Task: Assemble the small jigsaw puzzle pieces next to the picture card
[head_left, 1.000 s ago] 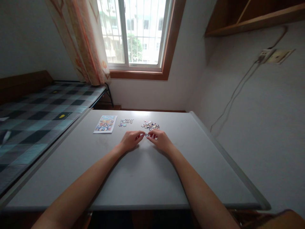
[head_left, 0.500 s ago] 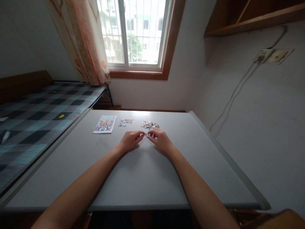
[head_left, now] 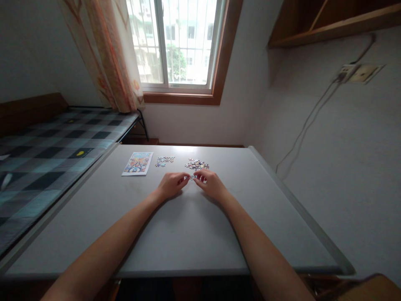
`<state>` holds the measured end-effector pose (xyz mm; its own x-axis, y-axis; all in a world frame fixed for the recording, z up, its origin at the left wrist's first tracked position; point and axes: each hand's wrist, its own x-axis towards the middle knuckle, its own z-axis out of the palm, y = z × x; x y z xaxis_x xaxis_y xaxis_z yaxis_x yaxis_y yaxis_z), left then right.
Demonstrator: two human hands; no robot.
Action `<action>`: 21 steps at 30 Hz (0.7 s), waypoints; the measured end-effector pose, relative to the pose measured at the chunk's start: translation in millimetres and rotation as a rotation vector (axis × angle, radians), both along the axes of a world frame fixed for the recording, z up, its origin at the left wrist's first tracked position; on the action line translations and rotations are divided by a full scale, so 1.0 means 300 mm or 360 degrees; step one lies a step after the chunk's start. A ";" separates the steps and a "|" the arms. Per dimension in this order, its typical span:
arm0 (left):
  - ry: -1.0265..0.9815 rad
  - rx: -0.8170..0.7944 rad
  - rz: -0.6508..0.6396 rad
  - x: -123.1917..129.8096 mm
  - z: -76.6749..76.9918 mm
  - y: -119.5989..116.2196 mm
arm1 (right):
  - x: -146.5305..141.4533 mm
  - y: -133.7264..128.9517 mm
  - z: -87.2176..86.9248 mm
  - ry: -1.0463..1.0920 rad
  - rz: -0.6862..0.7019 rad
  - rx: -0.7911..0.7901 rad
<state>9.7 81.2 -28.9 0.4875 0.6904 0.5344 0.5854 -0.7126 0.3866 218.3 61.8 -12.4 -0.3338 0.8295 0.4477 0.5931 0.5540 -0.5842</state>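
My left hand point(head_left: 173, 184) and my right hand point(head_left: 210, 183) meet near the middle of the white table point(head_left: 184, 234). Small puzzle pieces point(head_left: 192, 177) are pinched between the fingertips of both hands. Just behind my right hand lies a loose pile of puzzle pieces point(head_left: 196, 163). Farther left, several pieces point(head_left: 165, 160) lie in a small group. A colourful printed picture sheet point(head_left: 138, 163) rests flat at the table's back left.
A bed with a checked cover point(head_left: 65, 138) stands along the table's left side. Behind the table are a curtain point(head_left: 109, 54) and a window point(head_left: 188, 46). A cable point(head_left: 302, 131) hangs down the right wall from a socket point(head_left: 365, 73).
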 end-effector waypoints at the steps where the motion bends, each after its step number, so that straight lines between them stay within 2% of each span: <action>1: 0.0000 0.0001 0.0000 0.000 0.002 -0.001 | 0.000 0.000 -0.001 0.0000 0.0002 0.0000; 21: 0.0044 0.0069 0.0013 0.000 0.003 0.002 | 0.003 0.001 -0.003 0.0013 0.0001 -0.0075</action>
